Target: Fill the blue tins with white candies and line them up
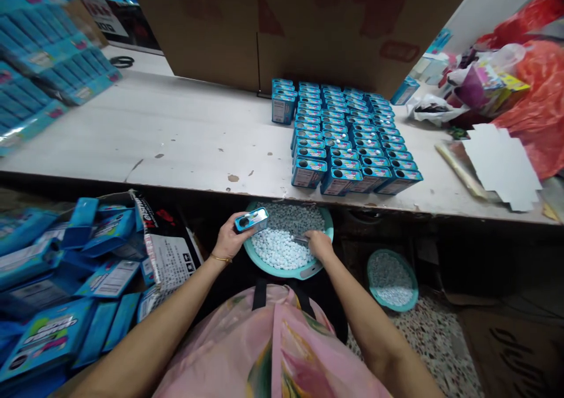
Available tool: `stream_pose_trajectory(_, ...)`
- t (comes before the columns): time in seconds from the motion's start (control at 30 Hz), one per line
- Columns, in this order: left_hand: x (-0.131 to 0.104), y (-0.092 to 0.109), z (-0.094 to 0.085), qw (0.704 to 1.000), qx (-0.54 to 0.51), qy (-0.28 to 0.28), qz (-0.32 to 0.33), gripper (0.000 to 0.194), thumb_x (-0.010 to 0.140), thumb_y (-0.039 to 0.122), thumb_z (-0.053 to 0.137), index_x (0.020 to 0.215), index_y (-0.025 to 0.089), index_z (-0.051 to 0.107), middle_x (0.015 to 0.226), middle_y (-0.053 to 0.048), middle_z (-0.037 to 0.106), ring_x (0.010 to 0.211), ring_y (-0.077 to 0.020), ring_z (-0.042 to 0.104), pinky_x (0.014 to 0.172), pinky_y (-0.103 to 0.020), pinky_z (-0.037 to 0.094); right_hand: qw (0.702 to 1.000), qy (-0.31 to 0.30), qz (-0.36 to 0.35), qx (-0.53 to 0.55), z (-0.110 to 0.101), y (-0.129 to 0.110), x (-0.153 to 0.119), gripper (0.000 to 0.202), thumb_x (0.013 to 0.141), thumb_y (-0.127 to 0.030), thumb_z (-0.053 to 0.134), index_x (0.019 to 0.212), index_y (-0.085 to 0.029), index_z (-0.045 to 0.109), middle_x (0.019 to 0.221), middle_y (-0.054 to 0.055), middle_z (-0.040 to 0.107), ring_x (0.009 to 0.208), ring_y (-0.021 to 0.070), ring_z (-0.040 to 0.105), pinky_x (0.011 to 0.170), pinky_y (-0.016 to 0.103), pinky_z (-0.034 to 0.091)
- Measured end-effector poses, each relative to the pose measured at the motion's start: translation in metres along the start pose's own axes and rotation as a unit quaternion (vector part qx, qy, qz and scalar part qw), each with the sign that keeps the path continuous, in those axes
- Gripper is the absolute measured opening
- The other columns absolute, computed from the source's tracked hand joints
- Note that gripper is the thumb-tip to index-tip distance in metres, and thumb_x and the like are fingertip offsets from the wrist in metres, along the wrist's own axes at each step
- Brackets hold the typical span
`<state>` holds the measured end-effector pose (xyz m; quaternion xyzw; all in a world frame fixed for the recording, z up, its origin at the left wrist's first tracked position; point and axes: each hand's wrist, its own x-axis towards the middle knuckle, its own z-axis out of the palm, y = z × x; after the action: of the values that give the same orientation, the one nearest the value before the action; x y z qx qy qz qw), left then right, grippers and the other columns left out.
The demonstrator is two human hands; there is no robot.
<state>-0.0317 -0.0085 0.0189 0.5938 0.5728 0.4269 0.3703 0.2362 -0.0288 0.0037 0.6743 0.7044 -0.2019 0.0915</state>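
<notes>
My left hand [230, 239] is closed around a small blue box [251, 221], tilted above the rim of a turquoise basin; a dark round opening shows on its top. The basin [328, 225] sits at my lap under the table's edge, filled with small white pellets [279, 250], its far part in shadow. My right hand [319, 244] is closed on a greyish scoop [301, 240], whose end reaches into the pellets. Rows of similar blue boxes [346, 175] stand upright on the table beyond, several with dark round openings on top.
A carton with loose blue boxes [110, 277] lies at left. Stacked blue packs [57, 51] and black scissors [122, 61] are on the white table [189, 145]. A large cardboard box [286, 34] stands behind. Right are red plastic bags [541, 104]; a second basin [414, 286] sits below.
</notes>
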Motion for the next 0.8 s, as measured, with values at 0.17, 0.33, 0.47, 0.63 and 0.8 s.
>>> stream_pose_trajectory(0.17,-0.004,-0.007,-0.002,0.998,0.017,-0.052,0.018,0.042,0.062,0.032,0.065,0.099,0.016,0.054,0.088,-0.003,0.06,0.079,-0.0157,0.057,0.078,-0.031,0.045,0.999,0.013,-0.005,0.038,-0.037,0.023,-0.02,0.032,0.079,-0.023,0.04,0.1,-0.033,0.062,0.097,0.0,0.064,0.088,0.0151,0.056,0.068,0.02,0.038)
stream_pose_trajectory(0.33,-0.007,-0.005,0.029,0.995,-0.008,-0.097,0.029,0.038,0.062,0.024,0.062,0.099,0.016,0.053,0.093,-0.005,0.059,0.086,-0.0184,0.056,0.082,-0.034,0.044,0.996,0.042,-0.071,0.036,-0.092,0.001,-0.052,0.034,0.081,-0.021,0.036,0.102,-0.035,0.06,0.1,-0.003,0.063,0.093,0.0136,0.053,0.072,0.02,0.036)
stream_pose_trajectory(0.47,-0.007,0.001,0.04,0.993,0.001,-0.104,0.058,0.038,0.062,0.019,0.06,0.1,0.017,0.053,0.097,-0.006,0.058,0.093,-0.0203,0.055,0.087,-0.037,0.041,0.994,0.039,-0.078,-0.059,-0.118,-0.031,-0.065,0.037,0.081,-0.017,0.034,0.105,-0.032,0.058,0.101,0.001,0.06,0.087,0.0137,0.055,0.071,0.022,0.036)
stream_pose_trajectory(0.63,-0.002,0.008,0.032,0.992,0.007,-0.101,0.074,0.039,0.062,0.017,0.06,0.1,0.018,0.054,0.097,-0.005,0.058,0.093,-0.0202,0.054,0.087,-0.036,0.041,0.993,0.055,-0.049,-0.095,-0.125,-0.026,-0.069,0.039,0.083,-0.019,0.031,0.113,-0.034,0.051,0.103,0.002,0.058,0.087,0.0142,0.055,0.068,0.022,0.037)
stream_pose_trajectory(0.8,0.002,0.032,0.013,0.989,0.007,-0.111,0.1,0.036,0.064,0.02,0.061,0.099,0.018,0.055,0.097,-0.005,0.058,0.09,-0.0187,0.055,0.084,-0.032,0.042,0.995,0.075,0.001,-0.058,-0.111,0.004,-0.066,0.036,0.085,-0.024,0.031,0.109,-0.035,0.054,0.103,0.0,0.059,0.089,0.0155,0.055,0.067,0.023,0.037)
